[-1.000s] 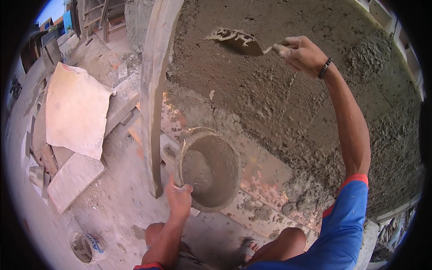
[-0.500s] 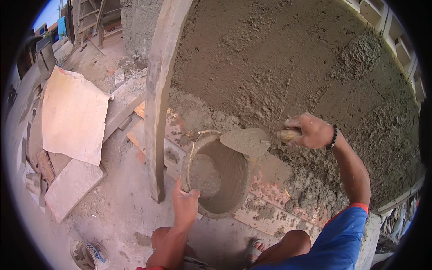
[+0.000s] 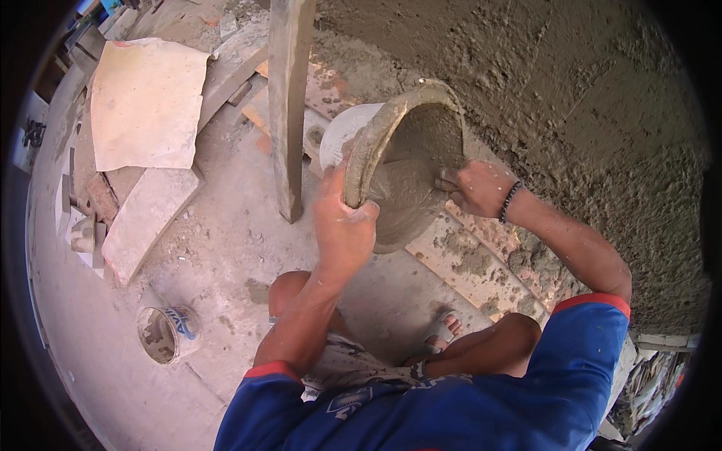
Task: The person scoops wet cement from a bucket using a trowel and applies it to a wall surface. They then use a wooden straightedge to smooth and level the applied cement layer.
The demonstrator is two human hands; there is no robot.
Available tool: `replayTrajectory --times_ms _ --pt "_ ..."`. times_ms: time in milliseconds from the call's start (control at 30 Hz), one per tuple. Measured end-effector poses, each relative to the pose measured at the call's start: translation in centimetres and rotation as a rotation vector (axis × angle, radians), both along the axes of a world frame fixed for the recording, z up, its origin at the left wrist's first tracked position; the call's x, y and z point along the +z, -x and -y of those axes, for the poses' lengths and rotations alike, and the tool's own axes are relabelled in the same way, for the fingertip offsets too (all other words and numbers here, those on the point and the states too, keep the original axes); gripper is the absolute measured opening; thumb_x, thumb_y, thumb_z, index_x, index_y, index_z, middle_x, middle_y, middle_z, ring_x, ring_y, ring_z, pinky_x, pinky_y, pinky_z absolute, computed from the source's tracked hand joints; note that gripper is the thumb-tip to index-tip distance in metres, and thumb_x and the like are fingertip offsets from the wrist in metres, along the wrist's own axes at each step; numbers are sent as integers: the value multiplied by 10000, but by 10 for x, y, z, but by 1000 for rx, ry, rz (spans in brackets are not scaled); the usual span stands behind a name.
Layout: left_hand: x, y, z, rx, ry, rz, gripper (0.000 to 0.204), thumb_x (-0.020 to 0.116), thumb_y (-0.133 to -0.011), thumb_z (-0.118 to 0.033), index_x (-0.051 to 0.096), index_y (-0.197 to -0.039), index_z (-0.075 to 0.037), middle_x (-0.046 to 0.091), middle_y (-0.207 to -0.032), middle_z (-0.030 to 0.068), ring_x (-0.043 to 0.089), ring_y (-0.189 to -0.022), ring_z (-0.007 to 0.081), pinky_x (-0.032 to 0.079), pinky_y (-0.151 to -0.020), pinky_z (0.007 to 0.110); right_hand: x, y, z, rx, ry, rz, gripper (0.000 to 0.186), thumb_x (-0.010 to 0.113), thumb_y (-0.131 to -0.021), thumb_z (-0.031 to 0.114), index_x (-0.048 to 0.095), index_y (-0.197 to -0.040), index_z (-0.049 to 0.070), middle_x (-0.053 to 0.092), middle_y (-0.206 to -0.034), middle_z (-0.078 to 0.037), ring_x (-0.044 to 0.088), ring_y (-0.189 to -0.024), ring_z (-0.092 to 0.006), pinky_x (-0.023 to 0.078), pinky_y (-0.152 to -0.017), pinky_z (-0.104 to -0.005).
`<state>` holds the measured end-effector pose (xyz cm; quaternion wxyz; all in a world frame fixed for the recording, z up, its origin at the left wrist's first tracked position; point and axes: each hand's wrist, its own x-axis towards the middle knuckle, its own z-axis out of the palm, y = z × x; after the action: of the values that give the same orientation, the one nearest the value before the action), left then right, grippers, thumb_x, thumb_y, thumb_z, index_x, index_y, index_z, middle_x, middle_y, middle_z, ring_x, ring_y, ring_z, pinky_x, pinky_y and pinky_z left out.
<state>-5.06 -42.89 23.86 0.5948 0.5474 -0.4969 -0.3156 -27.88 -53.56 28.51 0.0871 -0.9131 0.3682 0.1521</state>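
My left hand [image 3: 342, 225] is closed round the near-left rim of a mortar-caked bucket [image 3: 346, 129], which leans over toward my right. Wet grey mortar [image 3: 402, 214] lies inside it. At the bucket's right side, my right hand [image 3: 483, 189], with a dark beaded bracelet at the wrist, grips a trowel by its handle [image 3: 448, 180]. The trowel's blade reaches into the bucket and is hard to tell from the mortar.
A wet, rough mortared wall [image 3: 594, 128] rises at the right. A wooden post [image 3: 288, 113] stands left of the bucket. Mortar-spattered boards [image 3: 459, 259] lie below the wall. Farther left are a pale sheet [image 3: 147, 105], a slab [image 3: 150, 218] and a small white bucket [image 3: 169, 334].
My right hand has brought the trowel from beside the wall down into the bucket. The bucket has tipped over toward the right, with my left hand still on its rim. The view has shifted downward.
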Motion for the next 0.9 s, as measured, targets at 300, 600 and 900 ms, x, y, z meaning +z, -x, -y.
replayTrajectory --times_ms 300,600,900 --pt "-6 8 4 -49 -58 -218 621 510 -725 91 479 -1343 29 606 -1157 200 600 -1071 253 439 -960 311 -88 15 -32 -218 -115 754 336 686 -831 190 626 -1110 12 650 -922 -252 635 -812 -426 518 -739 -440" --pt "4 4 21 40 -135 -496 486 493 -720 65 545 -1203 61 619 -1047 84 571 -934 149 437 -868 259 31 55 9 -235 37 475 370 672 -811 184 609 -1139 24 639 -839 -265 631 -794 -425 518 -707 -468" --pt "84 15 0 131 -254 -308 468 506 -685 84 560 -1150 53 633 -1001 92 578 -911 161 448 -835 276 329 34 26 -103 59 681 378 789 -754 204 597 -990 -21 635 -806 -192 648 -779 -386 501 -694 -431"
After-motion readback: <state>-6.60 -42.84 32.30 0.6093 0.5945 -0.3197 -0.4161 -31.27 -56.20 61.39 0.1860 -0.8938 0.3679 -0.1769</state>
